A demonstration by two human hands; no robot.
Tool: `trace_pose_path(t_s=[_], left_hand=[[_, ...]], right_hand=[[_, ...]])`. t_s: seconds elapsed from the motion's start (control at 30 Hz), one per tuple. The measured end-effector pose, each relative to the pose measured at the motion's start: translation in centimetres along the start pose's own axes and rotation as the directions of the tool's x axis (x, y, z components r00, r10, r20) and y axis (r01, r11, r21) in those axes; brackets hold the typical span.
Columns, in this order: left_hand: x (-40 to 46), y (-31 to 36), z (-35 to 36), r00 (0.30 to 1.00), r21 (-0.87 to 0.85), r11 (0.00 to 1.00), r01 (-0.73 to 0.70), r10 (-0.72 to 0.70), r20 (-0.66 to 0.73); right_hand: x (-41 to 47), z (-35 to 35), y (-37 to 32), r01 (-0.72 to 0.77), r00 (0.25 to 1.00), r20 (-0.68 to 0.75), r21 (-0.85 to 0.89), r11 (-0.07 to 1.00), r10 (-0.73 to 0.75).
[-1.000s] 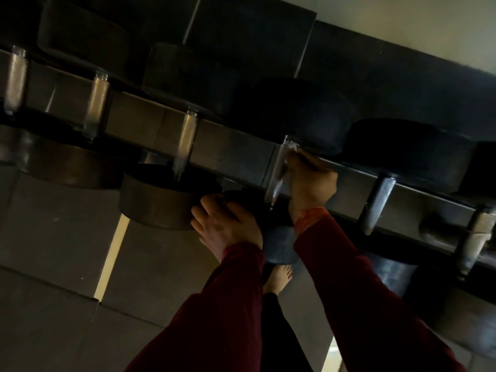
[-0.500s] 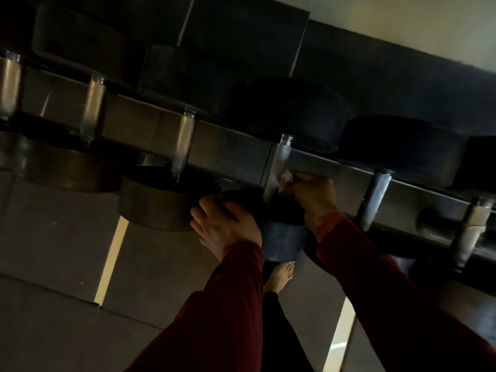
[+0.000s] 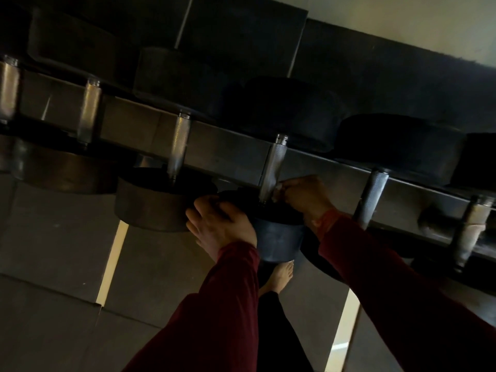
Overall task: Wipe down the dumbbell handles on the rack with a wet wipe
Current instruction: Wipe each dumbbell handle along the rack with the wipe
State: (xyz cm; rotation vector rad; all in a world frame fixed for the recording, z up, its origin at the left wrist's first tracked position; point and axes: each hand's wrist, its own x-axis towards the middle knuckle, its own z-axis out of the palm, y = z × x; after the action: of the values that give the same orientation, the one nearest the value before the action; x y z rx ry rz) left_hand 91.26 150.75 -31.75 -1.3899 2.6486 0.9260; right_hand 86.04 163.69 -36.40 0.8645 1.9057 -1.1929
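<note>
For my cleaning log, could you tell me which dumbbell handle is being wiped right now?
The fourth handle from the left: only it has the right hand holding the wipe at its lower end.

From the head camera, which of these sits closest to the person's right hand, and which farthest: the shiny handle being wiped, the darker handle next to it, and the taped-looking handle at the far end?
Measured from the right hand:
1. Shiny handle: touching the hand, on its left side.
2. Darker handle: next slot along, on the hand's right.
3. Taped-looking handle: farthest, at the rack's right end.
</note>
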Motion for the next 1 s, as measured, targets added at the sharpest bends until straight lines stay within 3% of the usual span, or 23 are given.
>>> trace_pose_path(t_s=[0.1,0.2,0.3,0.37,0.47,0.5,0.57,0.63,0.77,0.87,0.93,1.0], left_hand=[[0.0,-0.1,0.0,1.000,-0.002,1.000,0.015,-0.015,0.000],[0.0,-0.1,0.1,1.000,-0.009,1.000,0.016,-0.016,0.003],[0.0,0.0,0.1,1.000,-0.002,1.000,0.011,-0.011,0.003],[0.0,-0.2,0.2,1.000,0.007,1.000,0.004,-0.004,0.001],[0.0,-0.3,0.3,1.000,0.017,1.000,-0.001,0.001,-0.010],[0.0,-0.2,0.3,1.000,0.016,1.000,0.007,-0.006,-0.012],[0.0,-0.2,0.3,1.000,0.009,1.000,0.021,-0.021,-0.011],[0.0,-0.3,0.3,1.000,0.011,1.000,0.024,-0.024,-0.007],[0.0,-0.4,0.4,1.000,0.008,1.000,0.028,-0.028,-0.011],[-0.1,-0.4,0.3,1.000,0.008,1.000,0.021,-0.021,-0.011],[-0.1,-0.4,0.3,1.000,0.012,1.000,0.026,-0.026,-0.005],[-0.1,-0.4,0.2,1.000,0.008,1.000,0.029,-0.029,0.007]], right_hand=[[1.5,-0.7,-1.5,0.026,0.978,-0.208,0.198,0.980,0.016],[2.0,-0.8,-2.6,0.096,0.948,-0.318,0.236,0.967,-0.016],[0.8,-0.2,-1.7,0.088,0.955,-0.295,0.186,0.979,-0.030],[-0.4,-0.1,-0.1,0.084,0.980,-0.188,0.070,0.994,-0.070],[-1.6,-0.2,0.9,0.264,0.951,-0.138,-0.095,0.960,-0.276],[-1.8,-0.3,0.8,0.375,0.893,-0.194,-0.180,0.909,-0.407],[-1.2,-0.2,0.4,0.566,0.679,-0.280,-0.390,0.726,-0.679],[-0.4,-0.1,0.3,0.636,0.506,-0.236,-0.548,0.544,-0.830],[0.9,-1.2,2.0,0.677,0.297,0.057,-0.716,0.168,-0.953],[0.7,-2.2,2.1,0.797,0.111,0.375,-0.587,-0.143,-0.920],[1.2,-2.2,1.0,0.810,0.067,0.512,-0.529,-0.253,-0.856],[1.8,-2.0,-1.0,0.779,0.119,0.486,-0.587,-0.222,-0.866]])
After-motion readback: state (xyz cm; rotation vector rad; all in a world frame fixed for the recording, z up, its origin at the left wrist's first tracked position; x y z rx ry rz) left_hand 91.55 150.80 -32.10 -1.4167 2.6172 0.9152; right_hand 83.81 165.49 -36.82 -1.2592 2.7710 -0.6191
